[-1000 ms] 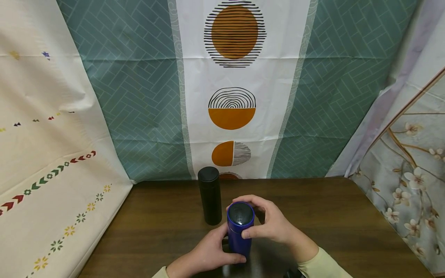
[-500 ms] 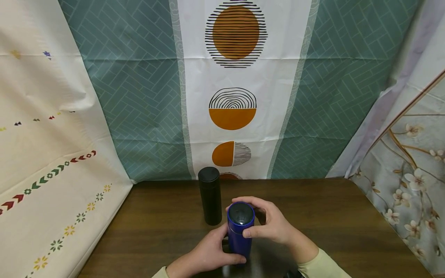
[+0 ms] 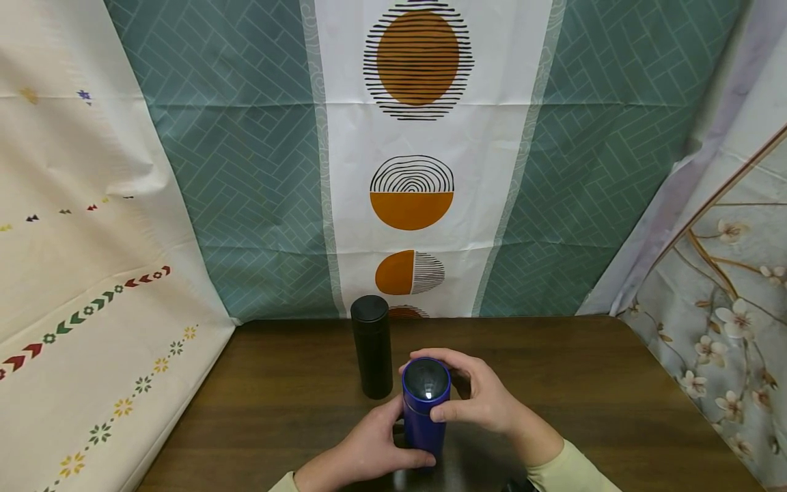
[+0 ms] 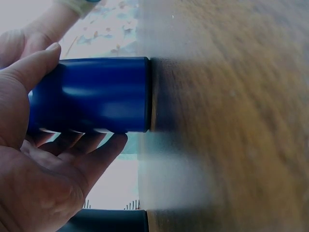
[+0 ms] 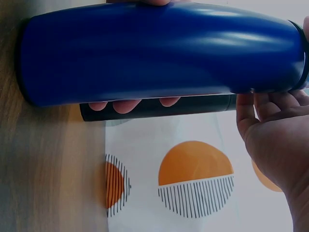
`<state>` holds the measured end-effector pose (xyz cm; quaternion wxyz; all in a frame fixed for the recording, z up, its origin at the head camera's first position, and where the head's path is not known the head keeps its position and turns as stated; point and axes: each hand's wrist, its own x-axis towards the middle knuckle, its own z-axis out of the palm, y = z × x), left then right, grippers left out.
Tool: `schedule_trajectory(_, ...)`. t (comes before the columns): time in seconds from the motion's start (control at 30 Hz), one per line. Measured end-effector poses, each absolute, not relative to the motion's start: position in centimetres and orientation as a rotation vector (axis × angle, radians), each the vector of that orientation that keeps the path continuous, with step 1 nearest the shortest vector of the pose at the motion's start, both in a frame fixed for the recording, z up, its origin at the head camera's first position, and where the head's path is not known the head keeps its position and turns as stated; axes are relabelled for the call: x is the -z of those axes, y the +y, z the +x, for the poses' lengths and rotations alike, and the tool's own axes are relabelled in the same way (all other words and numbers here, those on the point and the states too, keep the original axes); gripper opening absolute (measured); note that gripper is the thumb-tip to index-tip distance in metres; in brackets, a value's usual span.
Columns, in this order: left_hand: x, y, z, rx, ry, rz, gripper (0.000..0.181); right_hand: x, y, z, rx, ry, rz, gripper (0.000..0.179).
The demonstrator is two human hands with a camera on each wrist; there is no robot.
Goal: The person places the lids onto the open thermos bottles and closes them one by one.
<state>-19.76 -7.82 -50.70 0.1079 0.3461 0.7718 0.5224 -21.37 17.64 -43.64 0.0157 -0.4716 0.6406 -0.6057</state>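
Head view, from left to right: a cream cloth hangs beside the left edge of the table. Left of the table's middle, toward its back edge, a black bottle stands upright, touched by neither hand. Just in front of it, the left hand grasps the lower body of the blue bottle, thumb on the near side, fingers on the far side. That bottle is upright and nearer the front, its base at the tabletop; whether it bears fully on the wood, I cannot tell. The right hand is wrapped about its top end, thumb near the seam below the dark cap, which is in place. Beyond the table's right edge hangs a floral cloth.

Compared with half a second ago, almost nothing has changed: both grips match, and the bottle has barely shifted, so the work appears to be at a steady two-handed hold.
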Motion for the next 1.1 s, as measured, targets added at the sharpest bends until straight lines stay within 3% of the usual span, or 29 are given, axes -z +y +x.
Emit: schedule_trajectory(1.1, 50.74, -8.00, -19.78, -1.523, 2.275, 1.023, 0.079, 44.13, 17.30, -21.72, 1.918, 1.854, -1.572, 0.064)
